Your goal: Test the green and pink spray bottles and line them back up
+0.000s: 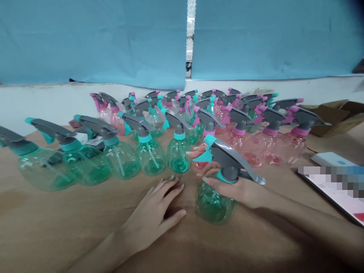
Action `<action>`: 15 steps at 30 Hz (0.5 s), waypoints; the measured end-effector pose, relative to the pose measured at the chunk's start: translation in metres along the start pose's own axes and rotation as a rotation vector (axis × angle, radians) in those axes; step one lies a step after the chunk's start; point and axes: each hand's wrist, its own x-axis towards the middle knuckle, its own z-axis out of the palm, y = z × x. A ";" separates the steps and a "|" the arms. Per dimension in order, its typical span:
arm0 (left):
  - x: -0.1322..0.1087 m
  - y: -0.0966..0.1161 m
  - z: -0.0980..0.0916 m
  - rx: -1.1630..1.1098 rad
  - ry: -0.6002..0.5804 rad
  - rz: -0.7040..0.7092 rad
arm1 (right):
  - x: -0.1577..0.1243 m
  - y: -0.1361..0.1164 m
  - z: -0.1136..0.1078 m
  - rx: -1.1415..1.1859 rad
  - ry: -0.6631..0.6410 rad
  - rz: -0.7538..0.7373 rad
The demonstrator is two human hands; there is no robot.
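My right hand (pixel 241 191) is wrapped round the neck of a green spray bottle (pixel 213 206) with a grey and turquoise trigger head. That bottle is upright, at the front of the wooden table (pixel 108 231). To its left, my left hand (pixel 159 204) lies on the tabletop with its fingers stretched out, holding nothing. Just beyond the left fingertips stands another green spray bottle (pixel 178 155). More green bottles of the same kind form a row to the left, and a pink spray bottle (pixel 270 146) is among several behind my right hand.
Several more pink and green spray bottles crowd the back of the table. On the right are an open cardboard box (pixel 335 115), a small white box (pixel 331 159) and a tablet-like screen (pixel 327 189), partly blurred out. Blue cloth (pixel 93 41) covers the wall behind.
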 end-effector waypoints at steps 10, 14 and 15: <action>0.001 0.001 0.000 0.014 -0.025 -0.016 | 0.002 -0.010 -0.002 0.011 -0.005 0.018; 0.000 0.000 0.000 0.018 -0.027 -0.012 | 0.004 -0.019 -0.005 0.019 -0.017 0.002; 0.000 0.000 0.000 0.019 -0.026 -0.008 | 0.003 -0.021 -0.005 0.001 -0.006 -0.003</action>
